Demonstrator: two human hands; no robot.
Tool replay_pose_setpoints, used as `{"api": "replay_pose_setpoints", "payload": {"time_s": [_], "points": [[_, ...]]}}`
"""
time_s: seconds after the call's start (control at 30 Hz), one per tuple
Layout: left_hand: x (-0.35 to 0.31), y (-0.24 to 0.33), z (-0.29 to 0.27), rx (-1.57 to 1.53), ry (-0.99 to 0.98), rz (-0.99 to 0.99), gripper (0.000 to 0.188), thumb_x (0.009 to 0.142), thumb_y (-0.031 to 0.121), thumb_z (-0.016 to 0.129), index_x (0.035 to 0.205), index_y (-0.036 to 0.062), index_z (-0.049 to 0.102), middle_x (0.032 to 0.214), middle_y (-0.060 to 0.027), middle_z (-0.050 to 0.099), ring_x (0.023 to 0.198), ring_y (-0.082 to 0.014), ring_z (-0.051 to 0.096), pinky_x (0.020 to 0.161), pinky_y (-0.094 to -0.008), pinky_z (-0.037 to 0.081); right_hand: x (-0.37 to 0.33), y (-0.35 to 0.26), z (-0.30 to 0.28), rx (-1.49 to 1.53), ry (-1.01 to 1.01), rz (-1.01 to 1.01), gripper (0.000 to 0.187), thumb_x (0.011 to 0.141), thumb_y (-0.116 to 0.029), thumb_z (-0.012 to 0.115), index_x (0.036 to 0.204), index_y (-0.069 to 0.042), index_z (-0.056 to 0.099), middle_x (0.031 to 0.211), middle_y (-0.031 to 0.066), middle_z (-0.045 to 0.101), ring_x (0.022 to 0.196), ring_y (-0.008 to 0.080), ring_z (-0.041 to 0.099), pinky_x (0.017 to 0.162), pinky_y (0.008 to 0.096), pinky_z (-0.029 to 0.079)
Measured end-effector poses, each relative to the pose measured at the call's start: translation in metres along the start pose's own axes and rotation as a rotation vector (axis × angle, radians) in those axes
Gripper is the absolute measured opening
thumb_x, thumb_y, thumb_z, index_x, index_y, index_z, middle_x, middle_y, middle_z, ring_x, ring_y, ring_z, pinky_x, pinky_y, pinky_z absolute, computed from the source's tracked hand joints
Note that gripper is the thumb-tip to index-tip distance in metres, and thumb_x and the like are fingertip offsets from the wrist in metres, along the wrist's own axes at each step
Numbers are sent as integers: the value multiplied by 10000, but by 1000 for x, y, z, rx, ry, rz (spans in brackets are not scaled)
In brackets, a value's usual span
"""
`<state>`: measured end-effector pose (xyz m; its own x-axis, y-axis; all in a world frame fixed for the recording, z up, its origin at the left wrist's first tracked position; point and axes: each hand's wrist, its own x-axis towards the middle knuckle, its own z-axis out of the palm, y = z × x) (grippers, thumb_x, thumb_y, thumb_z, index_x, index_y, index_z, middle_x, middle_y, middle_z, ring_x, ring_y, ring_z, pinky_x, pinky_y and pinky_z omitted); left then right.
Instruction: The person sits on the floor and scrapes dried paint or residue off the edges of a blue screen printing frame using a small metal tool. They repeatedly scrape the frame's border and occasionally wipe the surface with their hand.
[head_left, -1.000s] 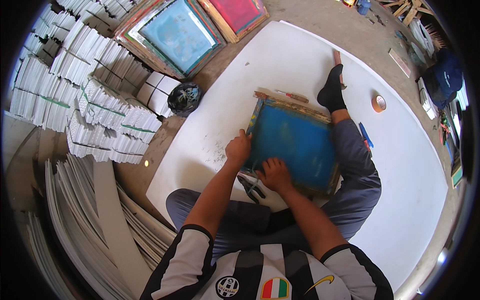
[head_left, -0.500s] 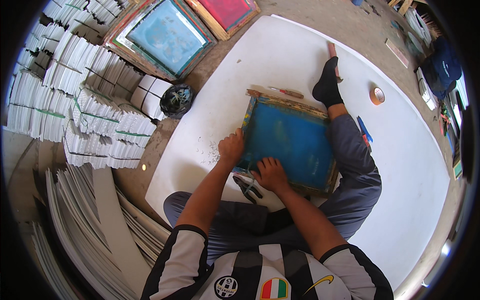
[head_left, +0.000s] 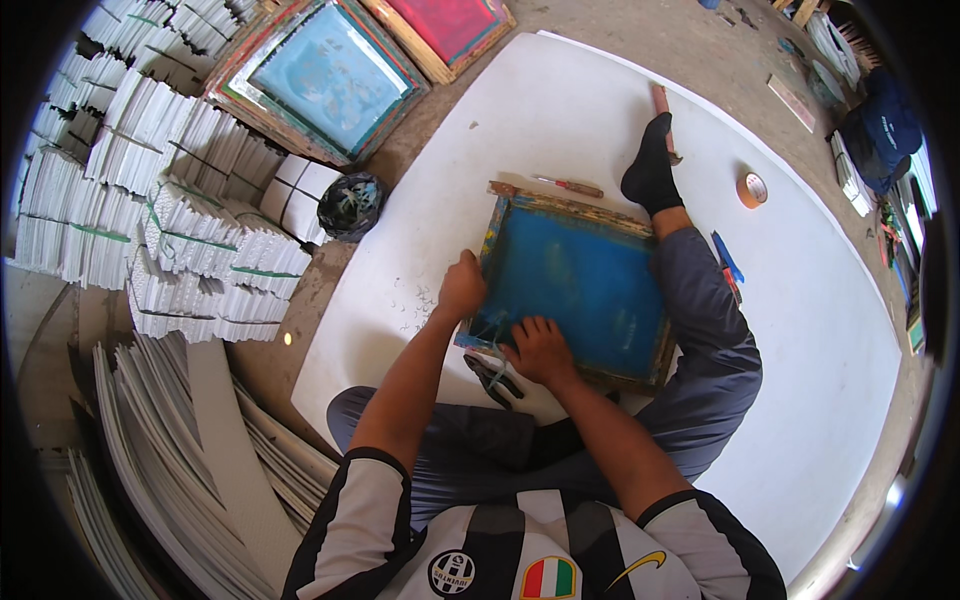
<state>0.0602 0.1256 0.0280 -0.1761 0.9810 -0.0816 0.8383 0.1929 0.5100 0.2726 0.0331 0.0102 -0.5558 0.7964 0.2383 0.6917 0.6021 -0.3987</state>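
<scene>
A square wooden screen frame [head_left: 580,212] with blue mesh [head_left: 585,285] lies on the white board between my hands and my bent right leg. Beside its left edge, my left hand [head_left: 463,287] is closed with curled fingers; whatever they hold is hidden. My right hand [head_left: 540,350] grips the frame's near side toward the left corner, fingers over the bar onto the mesh. A thin greyish strip [head_left: 501,350] shows by its thumb. Dark-handled pliers [head_left: 492,382] lie just below that corner, partly under the frame. Past the far edge rests a screwdriver [head_left: 570,186].
On the white board [head_left: 820,330] lie a tape roll [head_left: 751,190], a blue cutter [head_left: 728,258] and small scraps [head_left: 412,300]. A black bag [head_left: 350,206] stands at its left edge. Bundled white sheets [head_left: 210,250] and other screen frames [head_left: 335,80] stand beyond.
My left hand has shifted slightly left, its fingertips drawing back from the frame's edge. The frame's near left corner sits a little farther left. My right hand stays almost in place.
</scene>
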Motion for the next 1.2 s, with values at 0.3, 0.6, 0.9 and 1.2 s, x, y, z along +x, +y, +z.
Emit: {"api": "replay_pose_setpoints", "payload": {"time_s": [0.3, 0.6, 0.9, 1.2], "points": [[41, 47, -96, -1219, 154, -265, 193, 1093, 251, 530, 948, 127, 509, 705, 23, 439, 551, -104, 395, 503, -298, 338, 0, 8, 8, 141, -3, 86, 488, 929, -481, 684, 1150, -47, 658, 1021, 154, 648, 983, 351, 600, 867, 478, 465], [-26, 52, -146, -1787, 180, -398, 186, 1084, 265, 533, 946, 142, 510, 772, 29, 430, 611, -109, 378, 545, -277, 323, 76, -33, -31, 913, -308, 511, 436, 972, -354, 726, 1179, 22, 646, 835, 104, 670, 726, 187, 671, 631, 363, 511], [-129, 5, -42, -1663, 94, -437, 199, 1091, 279, 555, 1003, 100, 556, 855, 18, 552, 781, -105, 540, 706, -263, 471, 96, -102, -52, 1553, -11, 659, 156, 998, -121, 650, 961, 23, 697, 818, 94, 708, 675, 147, 676, 596, 300, 520], [-155, 0, -39, -2028, -50, -765, 341, 1109, 304, 440, 1218, 28, 608, 1128, -119, 679, 1056, -244, 664, 939, -398, 551, 64, -95, -46, 316, -114, 11, 204, 974, -173, 644, 1031, 15, 702, 1116, 194, 711, 1043, 381, 663, 875, 452, 532]]}}
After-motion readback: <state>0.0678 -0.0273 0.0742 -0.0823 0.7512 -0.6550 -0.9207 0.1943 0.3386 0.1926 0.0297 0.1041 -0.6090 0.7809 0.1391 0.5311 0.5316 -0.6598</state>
